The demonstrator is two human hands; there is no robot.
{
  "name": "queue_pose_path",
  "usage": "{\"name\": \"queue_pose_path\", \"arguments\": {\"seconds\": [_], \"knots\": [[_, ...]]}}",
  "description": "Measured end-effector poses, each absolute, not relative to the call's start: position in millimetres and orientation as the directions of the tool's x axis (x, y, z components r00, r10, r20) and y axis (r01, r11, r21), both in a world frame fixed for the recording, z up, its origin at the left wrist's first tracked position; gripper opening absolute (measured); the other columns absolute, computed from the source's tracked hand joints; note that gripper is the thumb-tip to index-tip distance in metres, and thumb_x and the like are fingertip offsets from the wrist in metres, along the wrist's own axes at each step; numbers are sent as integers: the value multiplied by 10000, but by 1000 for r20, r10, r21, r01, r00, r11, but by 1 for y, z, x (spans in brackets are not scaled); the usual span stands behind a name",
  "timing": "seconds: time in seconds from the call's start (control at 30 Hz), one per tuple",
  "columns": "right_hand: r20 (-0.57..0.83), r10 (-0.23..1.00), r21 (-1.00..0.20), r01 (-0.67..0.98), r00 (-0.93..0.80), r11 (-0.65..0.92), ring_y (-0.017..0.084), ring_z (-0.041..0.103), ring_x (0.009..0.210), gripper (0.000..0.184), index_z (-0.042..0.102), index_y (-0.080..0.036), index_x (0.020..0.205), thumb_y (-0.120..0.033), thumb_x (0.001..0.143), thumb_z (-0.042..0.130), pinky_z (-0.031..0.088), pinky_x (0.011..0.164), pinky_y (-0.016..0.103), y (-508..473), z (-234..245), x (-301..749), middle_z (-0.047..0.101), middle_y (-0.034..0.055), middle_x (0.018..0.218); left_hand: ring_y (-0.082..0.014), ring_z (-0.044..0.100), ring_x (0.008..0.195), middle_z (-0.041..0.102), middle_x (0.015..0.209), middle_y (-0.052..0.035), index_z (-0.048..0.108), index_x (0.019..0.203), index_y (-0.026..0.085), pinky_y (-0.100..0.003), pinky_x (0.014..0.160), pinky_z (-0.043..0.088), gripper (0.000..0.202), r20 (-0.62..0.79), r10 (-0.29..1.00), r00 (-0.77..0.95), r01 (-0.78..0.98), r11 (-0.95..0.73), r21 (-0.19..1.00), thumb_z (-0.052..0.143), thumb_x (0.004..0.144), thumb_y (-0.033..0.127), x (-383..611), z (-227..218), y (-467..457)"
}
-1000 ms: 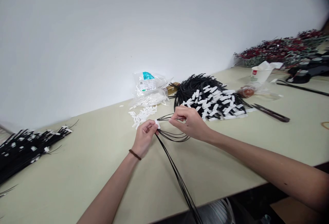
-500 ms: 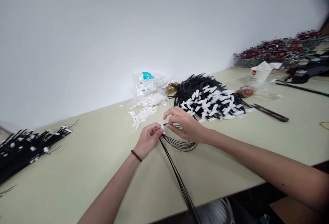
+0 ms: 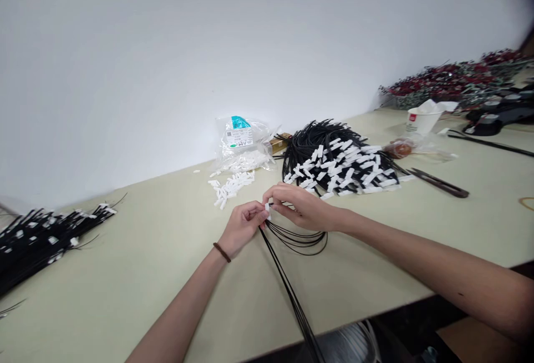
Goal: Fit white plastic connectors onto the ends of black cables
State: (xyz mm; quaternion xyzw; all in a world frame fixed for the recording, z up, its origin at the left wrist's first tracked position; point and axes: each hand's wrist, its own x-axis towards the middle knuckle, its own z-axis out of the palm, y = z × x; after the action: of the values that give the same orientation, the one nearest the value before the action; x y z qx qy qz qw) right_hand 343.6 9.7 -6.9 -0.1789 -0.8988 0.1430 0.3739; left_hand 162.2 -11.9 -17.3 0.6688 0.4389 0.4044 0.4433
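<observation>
Between my two hands is a small white connector [image 3: 267, 210] with several thin black wires [image 3: 294, 296] coming out of it. My left hand [image 3: 246, 223] pinches the connector between thumb and fingers; a brown band circles that wrist. Some wires hang down past the table's front edge, while others loop to the right under my right hand [image 3: 298, 204]. The fingers of my right hand are bent together at the connector's right side, around a wire end that they partly hide. Behind my hands lies a pile of loose white connectors [image 3: 231, 188].
A heap of black wires with white connectors [image 3: 342, 163] lies behind my right hand, beside a clear plastic bag [image 3: 242, 143]. Dark snips [image 3: 440, 183], a paper cup [image 3: 422, 121] and red-and-green wire bundles [image 3: 454, 80] are at right. Another black wire bundle [image 3: 45, 240] lies at left.
My right hand has lowered slightly, its fingers closing in on the connector. The wire loop beneath it hangs a little wider and lower. My left hand has barely shifted.
</observation>
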Motion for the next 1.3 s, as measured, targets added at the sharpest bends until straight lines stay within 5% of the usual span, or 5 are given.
{"name": "queue_pose_path", "arguments": {"seconds": [0.27, 0.43, 0.63, 1.3], "knots": [[656, 425, -317, 283, -624, 905, 164, 509, 864, 122, 492, -182, 781, -135, 866, 418, 447, 755, 316, 13, -13, 342, 600, 61, 913, -107, 449, 511, 508, 525, 17, 587, 639, 155, -232, 513, 316, 275, 93, 970, 225, 165, -132, 977, 648, 672, 421, 164, -18, -13], [811, 290, -40, 447, -508, 894, 223, 456, 1062, 133, 532, -182, 959, -155, 851, 459, 420, 862, 414, 13, -18, 338, 552, 97, 1122, -109, 471, 578, 520, 594, 12, 572, 648, 156, -234, 584, 360, 279, 50, 992, 113, -48, -45, 998, 686, 630, 410, 161, -18, -10], [784, 24, 238, 337, -620, 911, 180, 452, 1097, 148, 552, -199, 960, -144, 845, 476, 387, 957, 391, 4, -22, 332, 575, 45, 1119, -92, 443, 595, 507, 632, 27, 540, 621, 169, -215, 576, 348, 244, -3, 997, 71, -207, 18, 978, 715, 597, 338, 157, -20, -7], [851, -58, 344, 471, -522, 812, 148, 486, 985, 81, 571, -171, 795, -107, 823, 530, 420, 920, 373, 7, -34, 320, 622, 6, 1031, -81, 423, 603, 481, 624, 41, 515, 638, 161, -196, 561, 334, 235, -26, 992, 126, -331, 67, 941, 725, 611, 265, 166, -18, -14]]}}
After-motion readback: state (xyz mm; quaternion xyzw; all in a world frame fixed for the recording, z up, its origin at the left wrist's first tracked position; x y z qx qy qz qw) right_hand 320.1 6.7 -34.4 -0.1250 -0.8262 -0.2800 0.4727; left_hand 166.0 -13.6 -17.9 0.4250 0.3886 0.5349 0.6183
